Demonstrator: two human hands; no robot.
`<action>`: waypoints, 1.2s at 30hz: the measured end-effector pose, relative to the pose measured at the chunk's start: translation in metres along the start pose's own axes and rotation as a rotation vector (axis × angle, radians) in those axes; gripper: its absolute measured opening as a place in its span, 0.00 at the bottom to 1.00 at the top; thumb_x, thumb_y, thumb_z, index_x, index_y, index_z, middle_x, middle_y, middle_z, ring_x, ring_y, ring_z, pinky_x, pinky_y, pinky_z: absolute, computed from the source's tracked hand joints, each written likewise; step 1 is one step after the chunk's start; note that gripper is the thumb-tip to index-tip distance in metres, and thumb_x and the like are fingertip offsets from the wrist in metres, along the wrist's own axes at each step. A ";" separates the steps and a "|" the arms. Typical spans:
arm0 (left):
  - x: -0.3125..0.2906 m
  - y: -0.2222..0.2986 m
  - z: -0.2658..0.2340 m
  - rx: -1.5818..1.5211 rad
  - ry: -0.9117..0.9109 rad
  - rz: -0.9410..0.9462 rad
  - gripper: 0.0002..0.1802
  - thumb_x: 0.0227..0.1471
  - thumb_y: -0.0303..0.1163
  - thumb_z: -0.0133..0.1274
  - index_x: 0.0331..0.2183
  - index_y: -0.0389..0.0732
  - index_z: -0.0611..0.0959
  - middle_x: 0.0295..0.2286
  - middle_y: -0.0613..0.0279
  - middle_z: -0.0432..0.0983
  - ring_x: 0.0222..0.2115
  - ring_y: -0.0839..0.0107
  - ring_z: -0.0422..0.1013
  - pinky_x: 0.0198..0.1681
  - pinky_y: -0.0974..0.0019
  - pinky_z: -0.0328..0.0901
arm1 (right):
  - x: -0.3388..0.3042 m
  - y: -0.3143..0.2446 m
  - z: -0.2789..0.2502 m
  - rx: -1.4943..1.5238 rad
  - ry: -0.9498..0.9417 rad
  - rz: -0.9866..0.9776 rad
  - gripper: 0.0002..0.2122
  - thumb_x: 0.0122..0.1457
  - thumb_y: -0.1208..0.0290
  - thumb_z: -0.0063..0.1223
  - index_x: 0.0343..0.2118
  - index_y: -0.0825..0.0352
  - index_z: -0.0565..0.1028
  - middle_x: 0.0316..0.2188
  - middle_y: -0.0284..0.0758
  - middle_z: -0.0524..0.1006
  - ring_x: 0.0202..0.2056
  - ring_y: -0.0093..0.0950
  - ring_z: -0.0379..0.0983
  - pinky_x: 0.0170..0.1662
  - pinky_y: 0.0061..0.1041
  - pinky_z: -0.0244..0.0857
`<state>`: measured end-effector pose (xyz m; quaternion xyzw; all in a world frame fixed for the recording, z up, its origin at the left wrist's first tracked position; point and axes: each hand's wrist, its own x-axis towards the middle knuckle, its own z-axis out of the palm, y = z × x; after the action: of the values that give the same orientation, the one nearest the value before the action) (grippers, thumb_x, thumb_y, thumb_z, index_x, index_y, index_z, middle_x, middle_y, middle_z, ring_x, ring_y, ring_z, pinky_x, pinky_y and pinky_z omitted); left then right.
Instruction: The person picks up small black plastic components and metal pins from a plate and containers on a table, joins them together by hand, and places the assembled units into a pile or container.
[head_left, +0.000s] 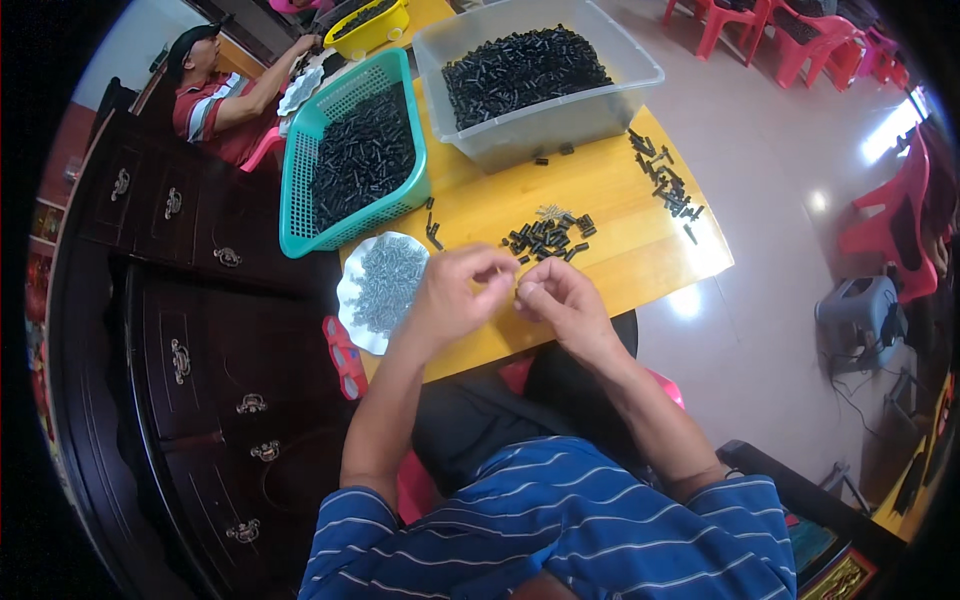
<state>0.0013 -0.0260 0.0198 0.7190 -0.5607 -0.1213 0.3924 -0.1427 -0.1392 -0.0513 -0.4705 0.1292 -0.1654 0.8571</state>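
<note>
Over the near edge of the yellow table [480,350], my left hand [455,300] is closed, thumb against curled fingers; whatever it pinches is too small to make out. Close beside it, my right hand [568,308] pinches a small black piece, only a dark bit of which shows at the fingertips. A loose pile of short black tubes [548,238] lies just beyond both hands, with a few small pale metal pieces [551,212] at its far side. Left of my left hand, a white scalloped plate [350,290] holds many small silvery metal parts [388,280].
Behind stand a teal basket [420,150] and a translucent bin [540,125], both filled with black pieces. More black parts [665,180] lie along the table's right edge. Dark drawers [220,330] flank the left. A person [225,100] in a red striped shirt works beyond.
</note>
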 end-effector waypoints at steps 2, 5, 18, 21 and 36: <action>0.019 -0.008 0.001 0.060 0.093 -0.118 0.07 0.49 0.22 0.60 0.34 0.34 0.86 0.29 0.55 0.82 0.27 0.68 0.79 0.32 0.68 0.72 | -0.001 0.006 0.002 -0.180 0.016 -0.045 0.06 0.66 0.71 0.55 0.38 0.68 0.73 0.28 0.26 0.75 0.29 0.15 0.71 0.34 0.17 0.66; 0.047 -0.033 0.009 0.215 0.089 -0.089 0.08 0.49 0.25 0.61 0.34 0.36 0.86 0.30 0.54 0.82 0.27 0.63 0.79 0.32 0.65 0.72 | -0.005 0.006 0.008 -0.327 -0.006 -0.048 0.05 0.65 0.72 0.55 0.36 0.67 0.74 0.26 0.25 0.74 0.26 0.14 0.69 0.31 0.17 0.65; 0.100 -0.076 0.044 0.358 -0.114 0.002 0.06 0.46 0.29 0.61 0.29 0.40 0.88 0.28 0.55 0.81 0.30 0.56 0.78 0.35 0.57 0.72 | -0.006 -0.002 0.005 -0.471 0.021 -0.073 0.07 0.64 0.69 0.57 0.34 0.68 0.75 0.21 0.28 0.73 0.23 0.16 0.67 0.28 0.21 0.64; 0.100 -0.075 0.045 0.389 -0.123 0.025 0.06 0.46 0.29 0.60 0.29 0.40 0.87 0.28 0.56 0.81 0.30 0.55 0.78 0.36 0.56 0.72 | -0.006 -0.001 0.004 -0.462 0.014 -0.067 0.07 0.63 0.69 0.57 0.34 0.68 0.75 0.21 0.28 0.73 0.23 0.16 0.68 0.28 0.21 0.64; 0.040 -0.013 -0.001 0.293 -0.009 0.034 0.05 0.47 0.27 0.58 0.28 0.37 0.79 0.25 0.55 0.76 0.27 0.58 0.76 0.30 0.60 0.69 | -0.004 -0.002 0.002 -0.309 -0.019 0.003 0.07 0.67 0.69 0.54 0.35 0.68 0.75 0.25 0.25 0.74 0.27 0.13 0.68 0.32 0.17 0.64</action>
<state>0.0247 -0.0606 0.0222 0.7583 -0.5865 -0.0348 0.2825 -0.1458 -0.1374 -0.0479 -0.5980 0.1457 -0.1380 0.7760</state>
